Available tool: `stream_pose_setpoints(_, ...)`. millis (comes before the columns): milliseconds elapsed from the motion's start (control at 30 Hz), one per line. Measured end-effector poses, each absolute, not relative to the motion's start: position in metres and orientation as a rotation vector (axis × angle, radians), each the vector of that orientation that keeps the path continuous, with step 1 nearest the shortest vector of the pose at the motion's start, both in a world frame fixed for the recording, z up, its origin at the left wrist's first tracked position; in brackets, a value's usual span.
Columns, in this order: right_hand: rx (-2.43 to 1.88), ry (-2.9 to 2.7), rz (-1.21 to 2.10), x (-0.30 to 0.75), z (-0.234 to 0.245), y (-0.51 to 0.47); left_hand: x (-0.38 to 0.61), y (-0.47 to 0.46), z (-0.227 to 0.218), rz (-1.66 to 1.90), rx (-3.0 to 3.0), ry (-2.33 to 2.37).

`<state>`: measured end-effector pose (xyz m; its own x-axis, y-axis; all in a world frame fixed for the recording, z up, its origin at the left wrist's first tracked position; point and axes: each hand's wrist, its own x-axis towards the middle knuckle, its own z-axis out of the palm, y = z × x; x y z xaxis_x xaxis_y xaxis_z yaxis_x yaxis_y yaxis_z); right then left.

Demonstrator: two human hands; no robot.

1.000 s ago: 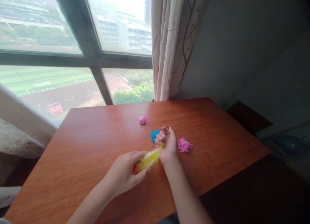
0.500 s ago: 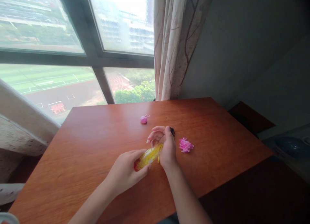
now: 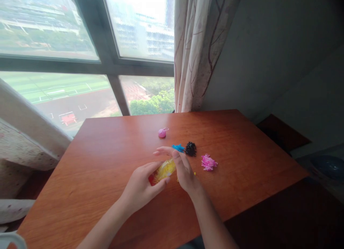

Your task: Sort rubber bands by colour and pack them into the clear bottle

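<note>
Your left hand (image 3: 141, 183) hugs the yellow tube (image 3: 166, 170), fingers curled. Your right hand (image 3: 185, 170) stretches its fingers out at the end.

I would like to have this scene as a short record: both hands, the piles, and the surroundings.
Left-hand grip: closed around a clear container with yellow pieces inside
Right-hand grip: open, at the container's far end; contact unclear
Piles: blue pile, black pile, pink pile
Farther back: pink round object with a loop
Surface: brown table
Behind: window, patterned curtain
</note>
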<state>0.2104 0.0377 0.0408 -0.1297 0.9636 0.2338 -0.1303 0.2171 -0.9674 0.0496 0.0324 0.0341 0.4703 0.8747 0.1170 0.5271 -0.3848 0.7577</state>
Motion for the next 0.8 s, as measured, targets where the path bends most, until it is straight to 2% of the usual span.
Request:
stream_pose_setpoints(200,-0.936,-1.518,1.150,0.223,0.043,0.033,0.049,0.033,0.033,0.749,1.985,1.087)
stream_pose_setpoints(400,-0.996,-1.353,1.191,0.240,0.041,0.029,0.046,0.036,0.027,0.825,1.926,1.113)
stream_pose_setpoints(467,-1.229,-1.348,1.081,0.250,0.042,0.025,0.046,0.036,0.025,0.852,1.889,1.110)
stream_pose_setpoints(633,-1.922,-1.741,0.509,0.274,0.043,0.003,0.047,0.033,0.024,0.903,1.874,1.044)
stream_pose_setpoints(800,-2.247,-1.935,0.238,0.274,0.029,-0.010,0.046,0.033,0.025,0.913,1.858,1.036)
